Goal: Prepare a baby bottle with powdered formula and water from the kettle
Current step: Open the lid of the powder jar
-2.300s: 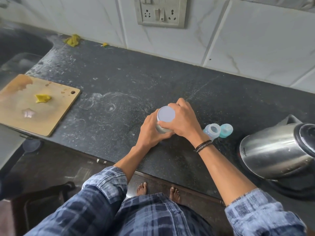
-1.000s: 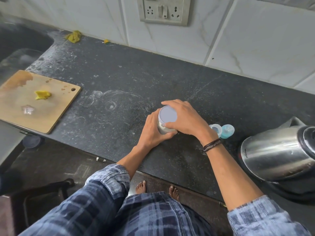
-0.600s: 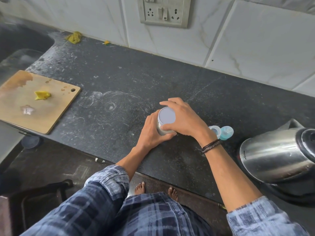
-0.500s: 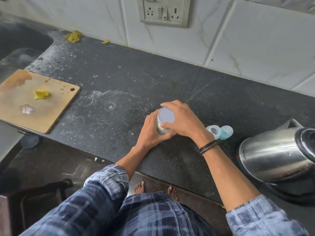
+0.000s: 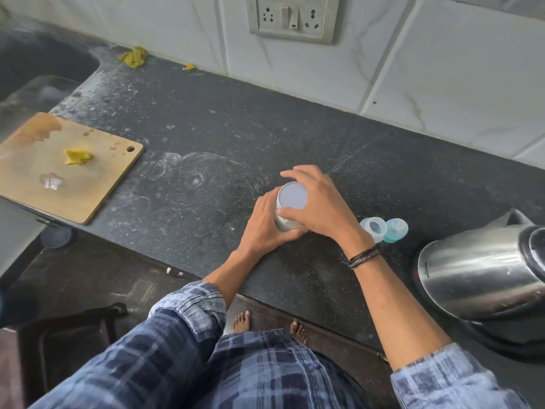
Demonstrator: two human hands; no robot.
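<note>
Dark speckled stone counter [image 5: 206, 137], dusted with pale smears and ring marks, runs under a white marble-look tiled wall [image 5: 442, 69]. Sink [image 5: 44, 69] at far left. Steel kettle [image 5: 477, 276] on a black base at the counter's right end; small lettering on its side looks like MILTON, not certain. Stained wooden cutting board [image 5: 59, 187] at the left end, with a yellow scrap [image 5: 77, 157] lying on it. Grey socket plate [image 5: 292, 17] on the wall, outlets and switches. The person stands at the counter in a blue plaid shirt [image 5: 177, 364], sleeves rolled. Left hand [image 5: 262, 228]: grip wrapped round the body of a small tin [image 5: 285, 225], which stands upright mid-counter. Right hand [image 5: 321, 208]: arched over the tin from above, fingers and thumb curled round the rim of its pale flat lid [image 5: 292, 199]; lid on. Dark bands [image 5: 364, 256] at the right wrist. Clear baby bottle [image 5: 375, 228], open mouth showing, on the counter just right of the right hand. Blue cap [image 5: 396, 230] just beside the bottle. Both sit between tin and kettle.
</note>
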